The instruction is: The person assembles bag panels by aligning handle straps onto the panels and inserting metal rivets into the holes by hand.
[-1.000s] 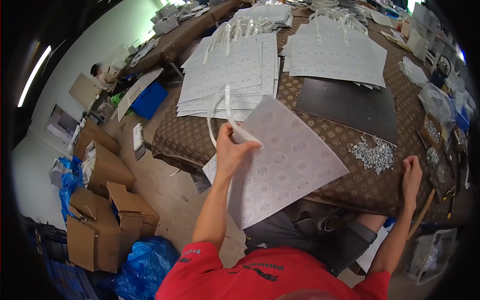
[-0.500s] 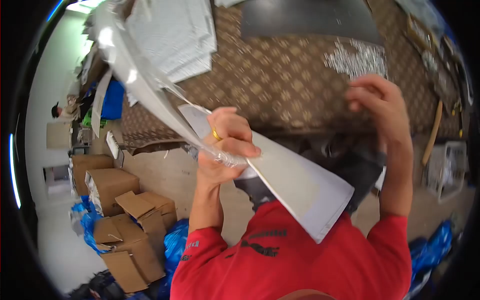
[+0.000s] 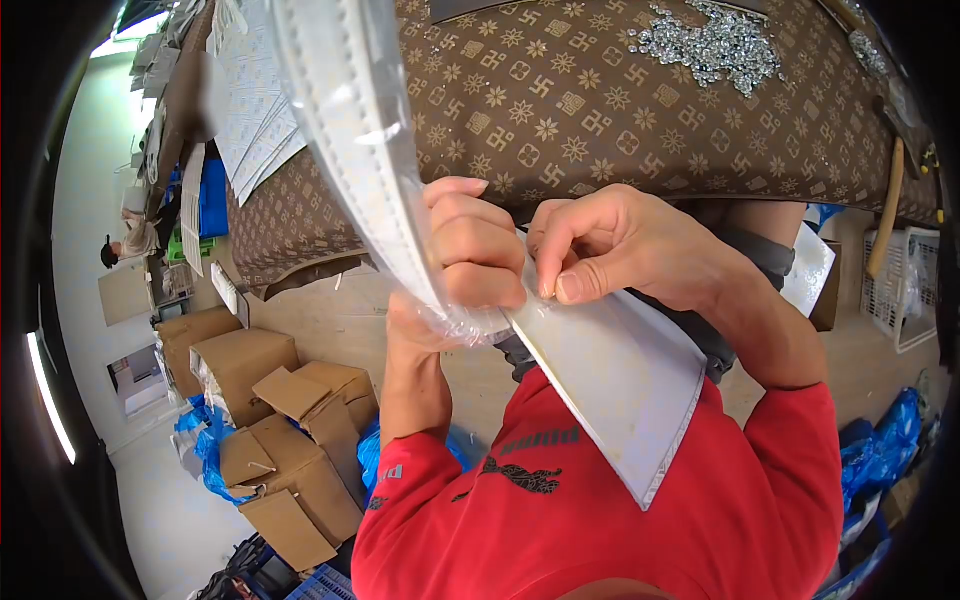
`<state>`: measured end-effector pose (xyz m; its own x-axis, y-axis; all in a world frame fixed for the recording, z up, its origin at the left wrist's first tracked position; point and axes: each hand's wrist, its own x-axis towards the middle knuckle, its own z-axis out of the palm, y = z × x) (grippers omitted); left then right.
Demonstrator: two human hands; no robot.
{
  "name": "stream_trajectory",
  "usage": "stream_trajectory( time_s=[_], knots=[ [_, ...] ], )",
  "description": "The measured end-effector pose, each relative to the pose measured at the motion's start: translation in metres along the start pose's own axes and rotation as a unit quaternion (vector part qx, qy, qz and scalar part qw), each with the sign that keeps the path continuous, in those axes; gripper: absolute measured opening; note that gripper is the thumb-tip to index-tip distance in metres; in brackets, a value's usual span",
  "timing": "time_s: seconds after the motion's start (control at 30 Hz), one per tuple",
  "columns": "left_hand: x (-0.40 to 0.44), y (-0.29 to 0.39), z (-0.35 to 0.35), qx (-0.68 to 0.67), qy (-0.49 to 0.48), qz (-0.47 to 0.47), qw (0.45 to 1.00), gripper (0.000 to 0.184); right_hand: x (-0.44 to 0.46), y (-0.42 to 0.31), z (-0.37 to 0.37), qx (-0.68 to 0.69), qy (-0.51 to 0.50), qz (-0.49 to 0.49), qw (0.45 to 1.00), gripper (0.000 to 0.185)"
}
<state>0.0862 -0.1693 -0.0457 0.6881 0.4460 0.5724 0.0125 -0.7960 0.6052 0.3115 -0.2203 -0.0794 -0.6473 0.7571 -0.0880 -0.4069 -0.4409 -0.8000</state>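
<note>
My left hand is wrapped round the plastic-covered white strap and the edge of the pale panel. The panel slants down over my lap and red shirt, its plain side up. Thumb and fingers of my right hand are pinched together at the panel's upper edge, beside the left fingertips. What they pinch is too small to make out. Beyond the hands, a pile of small shiny metal pieces lies on the brown patterned cloth.
Stacked patterned panels lie at the table's left end. Cardboard boxes and blue plastic bags stand on the floor at left. A wooden handle and a white crate are at right. Another person is far left.
The panel has turned from its patterned side to its plain side and come closer to my body. My right hand has moved from the table by the metal pieces to the panel's edge.
</note>
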Motion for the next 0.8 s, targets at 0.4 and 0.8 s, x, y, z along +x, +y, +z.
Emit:
stream_trajectory(
  time_s=[0.4, 0.8],
  knots=[
    [0.009, -0.003, 0.006, 0.005, -0.053, 0.035, 0.998, 0.018, 0.001, -0.002, 0.0, 0.013, 0.009, 0.037, 0.999, 0.017],
    [0.018, 0.011, 0.004, 0.032, -0.083, 0.03, 0.996, 0.015, -0.027, -0.036, -0.024, -0.147, 0.098, 0.017, 0.984, 0.022]
  ],
)
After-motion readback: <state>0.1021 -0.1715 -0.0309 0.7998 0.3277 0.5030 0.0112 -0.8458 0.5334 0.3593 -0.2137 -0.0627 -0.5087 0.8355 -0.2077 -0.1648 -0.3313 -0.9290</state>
